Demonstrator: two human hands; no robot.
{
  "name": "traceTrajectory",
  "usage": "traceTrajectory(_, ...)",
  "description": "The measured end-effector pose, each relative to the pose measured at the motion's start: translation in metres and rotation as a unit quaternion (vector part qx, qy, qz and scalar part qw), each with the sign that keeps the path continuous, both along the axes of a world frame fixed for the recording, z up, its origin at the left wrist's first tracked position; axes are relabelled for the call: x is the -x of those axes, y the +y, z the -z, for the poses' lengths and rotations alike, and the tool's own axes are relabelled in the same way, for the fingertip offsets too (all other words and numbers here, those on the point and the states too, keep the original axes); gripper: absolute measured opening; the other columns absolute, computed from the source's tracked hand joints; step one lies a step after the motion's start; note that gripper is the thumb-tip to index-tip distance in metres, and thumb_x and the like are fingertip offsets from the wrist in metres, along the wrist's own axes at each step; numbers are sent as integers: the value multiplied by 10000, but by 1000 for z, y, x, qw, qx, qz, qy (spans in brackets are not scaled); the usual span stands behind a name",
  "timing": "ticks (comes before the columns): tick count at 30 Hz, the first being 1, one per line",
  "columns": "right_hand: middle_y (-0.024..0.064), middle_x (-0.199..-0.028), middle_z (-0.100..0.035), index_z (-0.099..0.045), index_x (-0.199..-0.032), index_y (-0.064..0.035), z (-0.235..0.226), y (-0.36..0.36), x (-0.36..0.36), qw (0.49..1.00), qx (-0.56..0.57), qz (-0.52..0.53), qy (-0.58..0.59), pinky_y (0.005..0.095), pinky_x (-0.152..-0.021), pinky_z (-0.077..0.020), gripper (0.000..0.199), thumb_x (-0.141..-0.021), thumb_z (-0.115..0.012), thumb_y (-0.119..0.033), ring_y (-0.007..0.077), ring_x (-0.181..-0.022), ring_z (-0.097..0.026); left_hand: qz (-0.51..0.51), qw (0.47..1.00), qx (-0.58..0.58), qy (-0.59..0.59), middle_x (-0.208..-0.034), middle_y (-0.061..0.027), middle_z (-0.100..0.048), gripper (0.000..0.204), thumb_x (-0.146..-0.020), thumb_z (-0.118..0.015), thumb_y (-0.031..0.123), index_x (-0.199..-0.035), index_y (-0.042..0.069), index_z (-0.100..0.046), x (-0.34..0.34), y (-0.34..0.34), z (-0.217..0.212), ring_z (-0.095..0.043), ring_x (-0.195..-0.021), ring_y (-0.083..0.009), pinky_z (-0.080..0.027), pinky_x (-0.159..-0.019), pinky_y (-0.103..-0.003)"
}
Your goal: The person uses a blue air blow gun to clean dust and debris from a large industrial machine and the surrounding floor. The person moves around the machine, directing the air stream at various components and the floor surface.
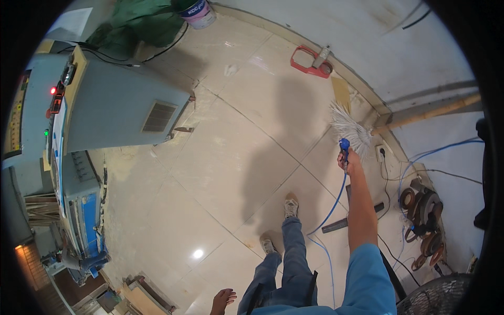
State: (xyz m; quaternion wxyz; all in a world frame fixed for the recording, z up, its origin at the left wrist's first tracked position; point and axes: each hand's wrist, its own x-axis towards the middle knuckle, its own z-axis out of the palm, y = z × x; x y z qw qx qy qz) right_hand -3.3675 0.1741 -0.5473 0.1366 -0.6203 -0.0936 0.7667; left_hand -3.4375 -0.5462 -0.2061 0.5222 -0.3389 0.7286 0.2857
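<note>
My right hand [350, 161] is stretched out ahead, its fingers wrapped round a blue air blow gun [344, 144]. From the gun a thin blue hose [334, 206] curves down to the floor beside my legs. Just past the gun's tip is the white stringy head of a mop [350, 128], its wooden handle [430, 113] leaning toward the right wall. I cannot tell whether the gun touches the strands. My left hand [224, 299] hangs low by my left leg, holding nothing, fingers loosely apart.
A blue-grey machine [121, 110] stands on the left. A red tool frame [311, 61] lies along the far wall, near a paint bucket [199, 14]. Rolls of brown banding [422, 205] and cables lie at right, with a fan [441, 296] at lower right and dark bars [336, 226] beside my arm.
</note>
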Motion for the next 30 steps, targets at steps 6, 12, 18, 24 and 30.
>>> traceTrajectory(6,48,-649,-564,-507,-850,-105,-20,37,107,985,-103,112,83,327,-475,-493,515,-1061,-315,-534,192,-539,-580,-25,999,18,32,-1123,-126,-699,383,-1035,-517,346,-1221,21,-603,-1,7,-17,-694,-997,-209,-533,-847,-319)
traceTrajectory(12,43,-698,-589,-524,-900,-96,-48,51,163,983,-140,96,77,319,-515,-509,490,-1065,-334,-518,184,-590,-599,-49,998,16,25,-1139,-139,-694,391,-1035,-521,349,-1230,19,-600,-19,-2,-14,-689,-1031,-229,-535,-859,-332)
traceTrajectory(18,45,-668,-585,-509,-858,-117,-26,0,165,995,-67,-42,60,351,-490,-521,485,-1055,-343,-527,204,-558,-597,-80,997,4,21,-1140,-135,-694,400,-1028,-538,352,-1237,17,-599,-42,-21,-2,-687,-1035,-228,-533,-870,-343)
traceTrajectory(24,33,-681,-583,-534,-870,-106,-5,-111,147,989,14,-145,31,339,-469,-481,522,-1053,-319,-545,197,-562,-591,-101,995,-15,19,-1143,-131,-694,399,-1023,-549,354,-1235,19,-600,-60,-50,1,-685,-1031,-222,-529,-884,-344)
traceTrajectory(30,20,-670,-565,-539,-880,-98,-18,-195,170,989,35,-134,60,312,-497,-485,544,-1046,-325,-569,164,-577,-580,-122,991,-33,40,-1143,-134,-695,390,-1026,-546,339,-1234,15,-603,-63,-86,10,-688,-1034,-229,-535,-888,-348)
